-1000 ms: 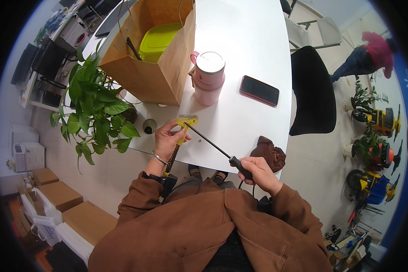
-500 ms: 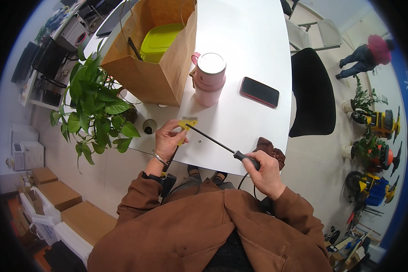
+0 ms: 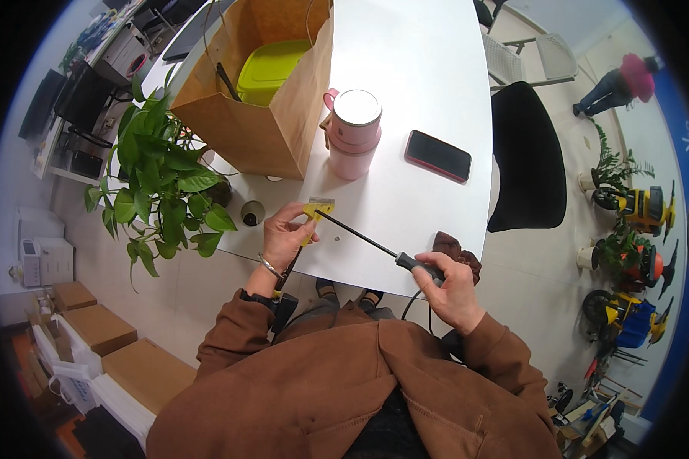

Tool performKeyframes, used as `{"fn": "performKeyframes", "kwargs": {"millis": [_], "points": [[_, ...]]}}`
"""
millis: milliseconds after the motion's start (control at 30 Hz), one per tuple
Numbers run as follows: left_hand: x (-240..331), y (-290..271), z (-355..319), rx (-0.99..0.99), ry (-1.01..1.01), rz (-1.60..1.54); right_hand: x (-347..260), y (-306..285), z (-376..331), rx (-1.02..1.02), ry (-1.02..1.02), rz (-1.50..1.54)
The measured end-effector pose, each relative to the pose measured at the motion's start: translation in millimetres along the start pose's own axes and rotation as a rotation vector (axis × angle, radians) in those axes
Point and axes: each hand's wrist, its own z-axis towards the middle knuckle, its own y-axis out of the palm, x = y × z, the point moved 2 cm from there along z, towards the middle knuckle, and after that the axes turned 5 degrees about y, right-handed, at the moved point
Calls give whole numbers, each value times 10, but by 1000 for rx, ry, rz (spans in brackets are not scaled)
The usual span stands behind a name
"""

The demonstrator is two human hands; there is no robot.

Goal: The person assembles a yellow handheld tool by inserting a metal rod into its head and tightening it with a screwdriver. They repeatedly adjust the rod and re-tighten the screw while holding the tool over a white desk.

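Observation:
My left hand [image 3: 282, 239] is closed around a yellow scraper [image 3: 309, 218] with a flat metal edge at its top, held just above the near edge of the white table. In my right hand [image 3: 453, 289] is the dark grey handle of a long screwdriver [image 3: 365, 239]. Its black shaft points up and left, and the tip meets the face of the scraper. The exact contact at the tip is too small to make out. A small metal piece [image 3: 337, 239] lies on the table below the shaft.
A pink tumbler [image 3: 354, 145] and a phone [image 3: 438, 156] stand and lie beyond my hands. At left are a paper bag [image 3: 245, 138] with a green box [image 3: 272, 73], a leafy plant [image 3: 164, 172] and a small cup [image 3: 253, 213]. Crumpled brown material [image 3: 458, 251] lies near my right hand.
The fingers of my right hand have loosened and shifted on the screwdriver handle. My left hand and the scraper stay nearly in place. A person at the far right has moved slightly.

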Motion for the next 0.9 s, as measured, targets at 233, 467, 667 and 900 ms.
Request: {"fn": "performKeyframes", "kwargs": {"millis": [233,467,667,900], "points": [[-35,-14,3,18,-1,-23,-70,-33,26,77,-110,29],[-46,-13,6,18,-9,-15,33,0,34,-28,-59,-40],[-72,-17,10,27,-11,21,181,95,22,-61,27,109],[-114,-24,16,36,0,42,159,91,-21,-20,-22,56]]}}
